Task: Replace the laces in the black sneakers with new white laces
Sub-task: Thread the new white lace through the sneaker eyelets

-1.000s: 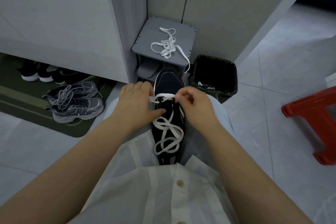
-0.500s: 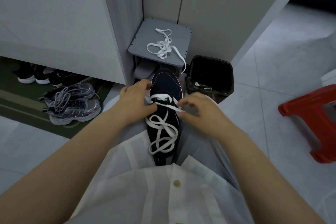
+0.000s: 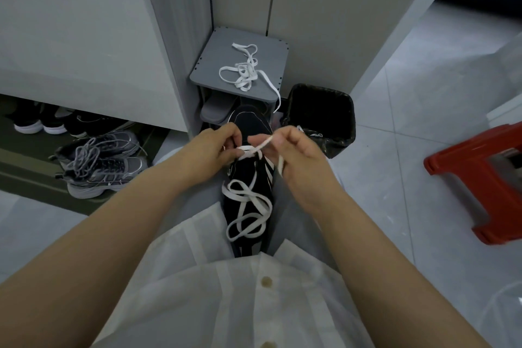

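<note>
On the person's lap lies a black sneaker, toe pointing away. The left hand and right hand, close together over its lowest eyelets, each pinch the white lace. Lacing looks barely begun: most lace lies loose on the sneaker, and a spare lace waits beyond its toe.

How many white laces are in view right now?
2. One white lace is threaded in the black sneaker; a second lace lies loose on the grey stand. A white scrap in the black bin may be another.
</note>
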The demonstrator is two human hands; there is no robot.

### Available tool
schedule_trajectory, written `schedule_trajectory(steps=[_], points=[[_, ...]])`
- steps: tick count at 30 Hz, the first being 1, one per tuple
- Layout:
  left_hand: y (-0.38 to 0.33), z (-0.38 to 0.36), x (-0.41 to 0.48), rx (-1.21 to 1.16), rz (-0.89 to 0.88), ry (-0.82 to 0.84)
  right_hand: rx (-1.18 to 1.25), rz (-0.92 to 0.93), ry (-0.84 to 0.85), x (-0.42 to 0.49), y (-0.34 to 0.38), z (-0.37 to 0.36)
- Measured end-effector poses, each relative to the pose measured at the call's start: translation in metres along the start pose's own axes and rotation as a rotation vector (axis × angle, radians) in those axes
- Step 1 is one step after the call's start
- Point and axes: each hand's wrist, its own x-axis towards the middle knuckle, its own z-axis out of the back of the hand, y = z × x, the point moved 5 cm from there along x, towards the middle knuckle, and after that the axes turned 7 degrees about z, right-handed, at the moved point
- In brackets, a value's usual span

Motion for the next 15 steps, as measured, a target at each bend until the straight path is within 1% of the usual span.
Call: schedule_trajectory(steps=[1,2,3,4,5,6,7,8,9,10,11,13,15], points=[[0.002,0.000,-0.001,-0.009,0.020,0.028,0.147,0.002,-0.013,-0.003,0.007,0.001],[0.004,0.002,-0.001,-0.020,0.050,0.052,0.235,0.027,-0.028,-0.005,0.015,0.005],[0.007,0.004,-0.002,-0.024,0.083,0.070,0.278,0.061,-0.048,-0.007,0.025,0.011],[0.010,0.009,-0.003,0.000,0.114,0.074,0.254,0.087,-0.085,-0.008,0.032,0.021],[0.013,0.015,-0.004,0.070,0.134,0.060,0.142,0.102,-0.128,-0.009,0.036,0.033],[0.016,0.023,-0.005,0.174,0.147,0.035,-0.086,0.106,-0.173,-0.009,0.036,0.045],[0.018,0.031,-0.007,0.275,0.157,0.006,-0.416,0.097,-0.184,-0.009,0.033,0.055],[0.019,0.038,-0.009,0.341,0.170,-0.022,-0.781,0.069,-0.140,-0.009,0.024,0.058],[0.018,0.045,-0.011,0.358,0.175,-0.050,-1.077,0.039,-0.049,-0.009,0.012,0.055],[0.016,0.048,-0.013,0.333,0.165,-0.074,-1.256,0.046,0.038,-0.009,0.001,0.048],[0.011,0.050,-0.015,0.287,0.139,-0.092,-1.312,0.088,0.091,-0.008,-0.007,0.037],[0.001,0.049,-0.018,0.135,0.099,-0.099,-1.255,0.231,0.132,-0.001,-0.015,0.014],[-0.006,0.045,-0.019,-0.041,0.115,-0.095,-1.349,0.346,0.150,0.008,-0.018,-0.004]])
